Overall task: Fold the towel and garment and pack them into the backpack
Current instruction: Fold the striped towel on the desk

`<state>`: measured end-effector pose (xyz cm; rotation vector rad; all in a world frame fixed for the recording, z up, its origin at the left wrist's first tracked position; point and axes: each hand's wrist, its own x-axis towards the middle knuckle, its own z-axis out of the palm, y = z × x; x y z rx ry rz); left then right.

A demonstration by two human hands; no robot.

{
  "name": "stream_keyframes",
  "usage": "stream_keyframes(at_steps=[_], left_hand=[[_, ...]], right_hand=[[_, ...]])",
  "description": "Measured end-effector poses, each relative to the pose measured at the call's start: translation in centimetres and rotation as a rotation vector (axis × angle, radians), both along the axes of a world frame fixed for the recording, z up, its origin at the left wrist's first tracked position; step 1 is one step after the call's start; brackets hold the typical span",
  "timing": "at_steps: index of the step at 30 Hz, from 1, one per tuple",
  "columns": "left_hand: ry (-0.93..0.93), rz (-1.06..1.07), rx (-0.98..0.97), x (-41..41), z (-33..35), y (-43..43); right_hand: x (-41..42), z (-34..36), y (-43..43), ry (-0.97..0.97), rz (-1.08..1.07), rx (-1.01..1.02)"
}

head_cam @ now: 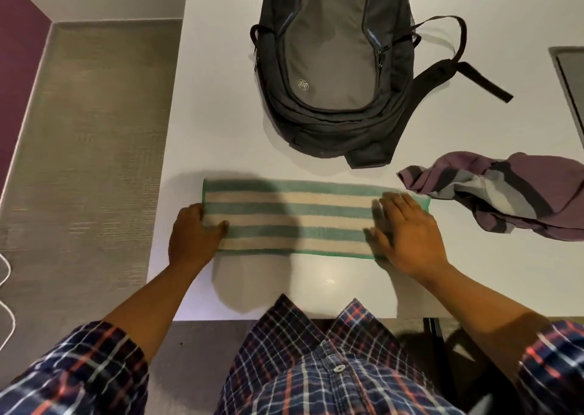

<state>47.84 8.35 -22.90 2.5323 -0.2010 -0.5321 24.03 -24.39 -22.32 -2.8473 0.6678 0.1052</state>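
A green and cream striped towel (294, 217) lies folded into a long strip across the white table (221, 114), close to its near edge. My left hand (192, 236) grips the towel's left end, thumb on top and fingers curled at the edge. My right hand (407, 230) lies flat, fingers straight, pressing on the towel's right end. Behind the towel a dark grey backpack (331, 60) lies flat and looks zipped, its straps trailing to the right. A crumpled purple and grey garment (505, 193) sits to the right of the towel.
A grey tray-like object (572, 73) lies at the table's right edge. Left of the table is grey carpet with a white cable (6, 291) and a purple wall. My plaid shirt fills the bottom of the view.
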Motion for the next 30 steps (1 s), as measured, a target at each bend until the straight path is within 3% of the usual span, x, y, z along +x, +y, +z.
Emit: stream_keyframes(at_steps=[4, 7, 14, 18, 21, 24, 30], left_hand=[[0.045, 0.199, -0.100, -0.3, -0.5, -1.5], [0.233, 0.332, -0.227, -0.5, -0.4, -2.0], [0.565, 0.370, -0.426, -1.1, 1.2, -0.4], [0.534, 0.417, -0.555, -1.0, 2.9, 2.7], [0.397, 0.525, -0.538, -0.8, 4.4, 4.9], [0.288, 0.541, -0.534, -1.1, 6.0, 7.0], [0.256, 0.475, -0.537, -2.0, 6.2, 8.3]], right_hand=[[1.6, -2.7, 1.7, 0.123, 0.016, 0.064], [1.6, -4.6, 2.6, 0.176, 0.004, 0.045], [1.4, -5.5, 3.2, 0.148, -0.013, 0.024], [3.1, -4.9, 5.6, 0.196, 0.099, 0.055], [4.5, -4.6, 7.5, 0.197, 0.208, 0.071], [5.0, -4.4, 7.9, 0.178, 0.179, 0.073], [5.3, -4.3, 8.3, 0.147, 0.073, 0.105]])
